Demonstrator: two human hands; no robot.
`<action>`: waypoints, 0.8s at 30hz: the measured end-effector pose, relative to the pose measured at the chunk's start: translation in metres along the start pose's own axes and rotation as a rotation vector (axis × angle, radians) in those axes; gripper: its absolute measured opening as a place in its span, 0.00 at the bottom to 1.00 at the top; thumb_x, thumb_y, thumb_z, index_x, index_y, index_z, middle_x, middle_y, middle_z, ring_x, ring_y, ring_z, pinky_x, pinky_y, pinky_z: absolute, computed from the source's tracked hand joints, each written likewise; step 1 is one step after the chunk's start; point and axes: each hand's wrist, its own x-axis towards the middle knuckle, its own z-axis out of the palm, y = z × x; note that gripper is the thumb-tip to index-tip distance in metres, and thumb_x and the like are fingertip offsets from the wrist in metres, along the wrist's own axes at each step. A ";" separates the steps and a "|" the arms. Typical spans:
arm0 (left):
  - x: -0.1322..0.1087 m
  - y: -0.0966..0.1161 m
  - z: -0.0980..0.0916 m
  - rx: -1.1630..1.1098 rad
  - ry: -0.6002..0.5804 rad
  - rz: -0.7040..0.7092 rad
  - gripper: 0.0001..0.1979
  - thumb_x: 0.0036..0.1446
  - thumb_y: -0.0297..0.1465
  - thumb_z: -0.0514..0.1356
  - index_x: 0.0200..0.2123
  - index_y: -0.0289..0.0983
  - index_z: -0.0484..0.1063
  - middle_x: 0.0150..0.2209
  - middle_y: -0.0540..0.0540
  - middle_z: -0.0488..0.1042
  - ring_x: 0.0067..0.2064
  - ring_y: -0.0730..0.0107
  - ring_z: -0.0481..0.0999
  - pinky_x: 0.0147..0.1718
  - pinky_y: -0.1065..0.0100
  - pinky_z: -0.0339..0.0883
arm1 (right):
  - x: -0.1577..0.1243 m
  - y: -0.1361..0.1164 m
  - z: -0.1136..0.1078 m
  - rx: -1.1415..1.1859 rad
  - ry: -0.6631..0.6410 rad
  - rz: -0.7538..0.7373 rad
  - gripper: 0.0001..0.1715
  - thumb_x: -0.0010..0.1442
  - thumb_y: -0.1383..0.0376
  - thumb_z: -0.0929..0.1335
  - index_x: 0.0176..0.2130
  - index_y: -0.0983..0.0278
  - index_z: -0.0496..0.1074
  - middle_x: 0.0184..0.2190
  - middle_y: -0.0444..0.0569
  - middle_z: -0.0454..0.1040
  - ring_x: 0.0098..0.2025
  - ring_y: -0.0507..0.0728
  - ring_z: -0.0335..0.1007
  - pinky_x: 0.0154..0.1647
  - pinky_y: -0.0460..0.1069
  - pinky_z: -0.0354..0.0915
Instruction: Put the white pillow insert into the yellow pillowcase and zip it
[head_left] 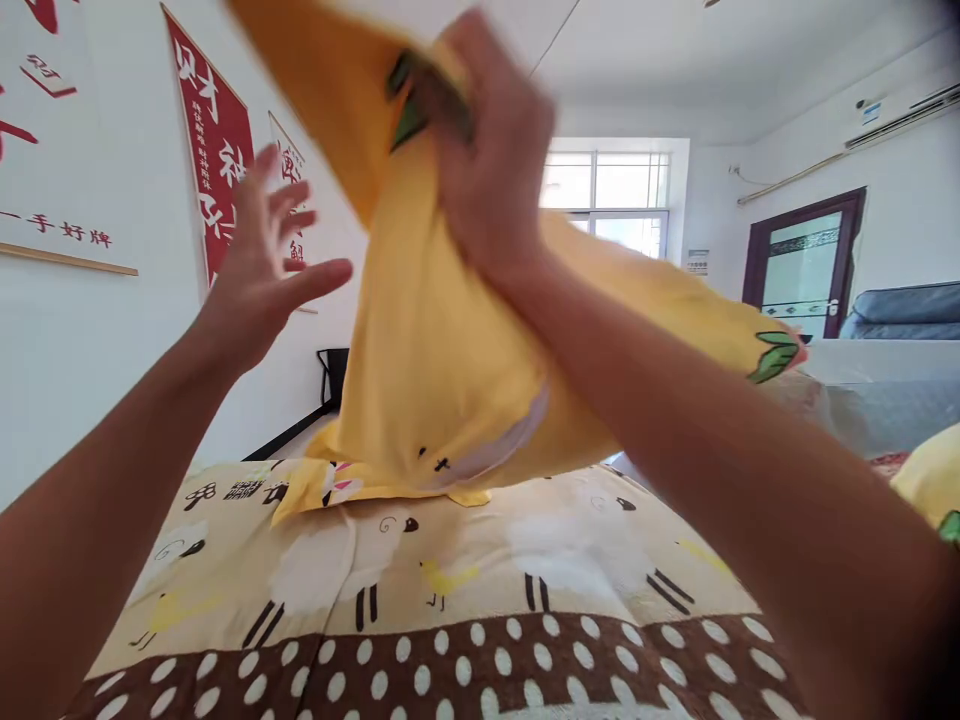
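Observation:
My right hand [495,150] is raised high in the middle, its fingers closed around a bunched part of a yellow pillowcase [427,340]. The cloth hangs from my fist in folds and stretches off to the right behind my forearm, with green leaf prints and a whitish patch low down. Its upper part is smeared by motion. Whether a pillow is inside, I cannot tell. To the left, my left hand [262,250] is held up with fingers spread, apart from the cloth and holding nothing. Below the hanging pillowcase, another yellow printed cloth [300,490] lies on the blanket.
A blanket [465,570] with sheep prints and a brown dotted border covers the surface before me. At the right edge sits a yellow printed item [930,475], partly cut off. Banners [210,140] hang on the left wall. A door [806,265] stands at the far right.

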 end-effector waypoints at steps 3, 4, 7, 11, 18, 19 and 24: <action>-0.001 0.008 0.021 -0.155 -0.261 -0.177 0.35 0.45 0.40 0.67 0.56 0.40 0.62 0.55 0.43 0.67 0.56 0.55 0.66 0.50 0.57 0.66 | -0.044 -0.007 0.049 -0.185 0.022 -0.134 0.17 0.65 0.59 0.56 0.48 0.62 0.65 0.28 0.44 0.68 0.31 0.55 0.68 0.37 0.50 0.61; -0.005 0.007 0.027 -0.155 -0.314 -0.256 0.30 0.46 0.39 0.67 0.52 0.38 0.67 0.50 0.44 0.71 0.52 0.56 0.69 0.48 0.58 0.68 | -0.056 -0.004 0.060 -0.200 -0.044 -0.122 0.16 0.65 0.59 0.57 0.47 0.62 0.65 0.27 0.44 0.68 0.29 0.54 0.67 0.35 0.49 0.60; -0.015 -0.001 0.041 -0.154 -0.314 -0.347 0.19 0.45 0.36 0.66 0.43 0.38 0.72 0.42 0.47 0.74 0.47 0.58 0.72 0.43 0.61 0.70 | -0.073 0.006 0.073 -0.173 -0.141 -0.100 0.15 0.66 0.58 0.55 0.45 0.60 0.64 0.25 0.43 0.67 0.27 0.52 0.64 0.32 0.47 0.57; -0.012 -0.006 0.052 -0.290 -0.101 -0.371 0.17 0.45 0.36 0.67 0.40 0.40 0.73 0.41 0.49 0.76 0.46 0.59 0.73 0.42 0.63 0.71 | -0.069 0.017 0.048 -0.129 -0.196 -0.161 0.17 0.67 0.55 0.55 0.47 0.60 0.63 0.27 0.44 0.69 0.29 0.53 0.63 0.35 0.48 0.56; -0.012 -0.032 0.038 -0.278 0.260 -0.502 0.24 0.37 0.33 0.71 0.40 0.34 0.72 0.45 0.44 0.75 0.47 0.59 0.73 0.48 0.56 0.69 | -0.117 0.095 -0.075 -0.172 -0.692 0.158 0.31 0.53 0.47 0.66 0.52 0.59 0.67 0.43 0.51 0.74 0.42 0.59 0.69 0.42 0.51 0.62; -0.014 -0.037 0.034 -0.255 0.293 -0.520 0.24 0.37 0.32 0.71 0.41 0.34 0.72 0.45 0.44 0.75 0.47 0.59 0.73 0.49 0.56 0.68 | -0.129 0.105 -0.092 -0.171 -0.726 0.244 0.30 0.54 0.46 0.65 0.51 0.59 0.69 0.43 0.51 0.75 0.42 0.59 0.70 0.42 0.52 0.63; -0.019 -0.047 0.025 -0.196 0.369 -0.519 0.25 0.37 0.30 0.71 0.41 0.34 0.71 0.45 0.45 0.75 0.46 0.63 0.73 0.50 0.57 0.68 | -0.175 0.103 -0.130 -0.079 -0.770 0.387 0.32 0.52 0.48 0.66 0.54 0.58 0.68 0.44 0.53 0.75 0.42 0.62 0.71 0.40 0.54 0.65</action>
